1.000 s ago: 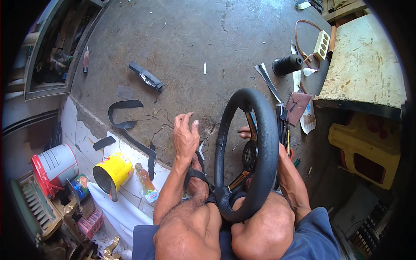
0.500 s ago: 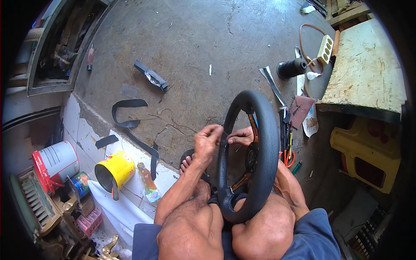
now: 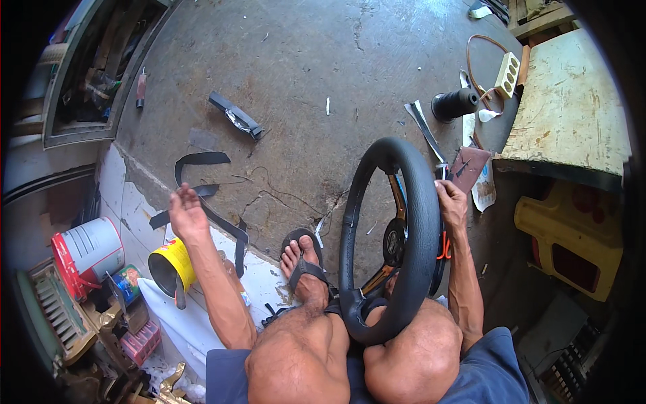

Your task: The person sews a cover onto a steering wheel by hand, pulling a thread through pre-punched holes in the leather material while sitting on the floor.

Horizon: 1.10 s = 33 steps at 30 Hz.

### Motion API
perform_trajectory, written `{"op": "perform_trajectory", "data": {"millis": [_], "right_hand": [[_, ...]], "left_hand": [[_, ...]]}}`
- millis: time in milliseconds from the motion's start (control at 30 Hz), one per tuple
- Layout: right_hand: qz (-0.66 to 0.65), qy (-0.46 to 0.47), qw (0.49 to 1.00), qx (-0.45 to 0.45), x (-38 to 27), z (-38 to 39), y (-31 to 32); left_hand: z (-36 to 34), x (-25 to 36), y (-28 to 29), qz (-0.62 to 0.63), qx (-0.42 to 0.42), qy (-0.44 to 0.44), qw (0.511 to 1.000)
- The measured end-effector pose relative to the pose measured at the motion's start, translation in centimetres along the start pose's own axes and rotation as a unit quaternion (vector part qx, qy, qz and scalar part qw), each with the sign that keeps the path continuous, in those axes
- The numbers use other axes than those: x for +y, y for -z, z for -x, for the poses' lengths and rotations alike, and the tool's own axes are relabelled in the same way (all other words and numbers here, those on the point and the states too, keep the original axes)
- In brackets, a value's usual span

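Observation:
A black textured steering wheel (image 3: 420, 229) with wood-coloured spokes stands upright between my legs. My left hand (image 3: 188, 207) is raised out to the left, away from the wheel, fingers apart and slightly curled, over black strips (image 3: 212, 157) and near a yellow can (image 3: 176, 257). My right hand (image 3: 451, 200) is pinched just outside the wheel's right rim; what it holds, if anything, is too small to make out. Tools with orange handles (image 3: 443, 246) lie behind the rim, and a pink flat piece (image 3: 466, 168) lies beyond that hand. My sandalled left foot (image 3: 303, 266) shows beside the wheel.
A black cone spool (image 3: 454, 104) and power strip (image 3: 507, 73) are at the upper right, by a worn pale cabinet (image 3: 565, 101) and yellow plastic piece (image 3: 568, 242). A dark bar (image 3: 235, 116) lies on the floor (image 3: 303, 81). White-and-red bucket (image 3: 86, 257) stands left.
Half a second ago both hands met at the wheel's left rim. Since then my left hand has swung out left and opened, and my right hand has moved out to the right side.

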State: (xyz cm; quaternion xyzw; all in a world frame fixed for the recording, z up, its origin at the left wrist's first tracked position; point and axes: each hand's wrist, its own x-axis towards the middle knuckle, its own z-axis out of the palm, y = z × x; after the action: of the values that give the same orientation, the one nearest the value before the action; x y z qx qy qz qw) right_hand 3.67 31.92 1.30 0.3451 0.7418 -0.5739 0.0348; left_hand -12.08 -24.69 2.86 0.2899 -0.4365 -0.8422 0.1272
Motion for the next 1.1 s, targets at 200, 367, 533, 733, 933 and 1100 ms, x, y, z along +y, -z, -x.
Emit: {"op": "perform_trajectory", "data": {"millis": [200,367,533,733,933,1100], "right_hand": [[-0.021,0.070,0.978,-0.194,2.1,5.3,-4.9],[0.027,0.079,0.962,-0.260,3.2,7.2,-7.5],[0.050,0.076,0.962,-0.258,2.8,7.8,-7.6],[0.062,0.087,0.965,-0.239,2.6,7.6,-7.3],[0.064,0.094,0.967,-0.227,2.4,7.6,-7.4],[0.072,0.098,0.967,-0.224,2.3,7.5,-7.5]], "left_hand": [[13.8,-10.0,-5.7,-0.146,-0.102,0.193,0.965],[20.2,-15.4,-6.0,-0.205,-0.134,0.267,0.932],[21.1,-15.5,-5.3,-0.248,-0.166,0.273,0.914],[21.9,-15.8,-5.6,-0.239,-0.176,0.248,0.922],[22.1,-15.9,-5.6,-0.245,-0.185,0.239,0.921],[22.1,-16.0,-5.7,-0.244,-0.182,0.234,0.923]]}}
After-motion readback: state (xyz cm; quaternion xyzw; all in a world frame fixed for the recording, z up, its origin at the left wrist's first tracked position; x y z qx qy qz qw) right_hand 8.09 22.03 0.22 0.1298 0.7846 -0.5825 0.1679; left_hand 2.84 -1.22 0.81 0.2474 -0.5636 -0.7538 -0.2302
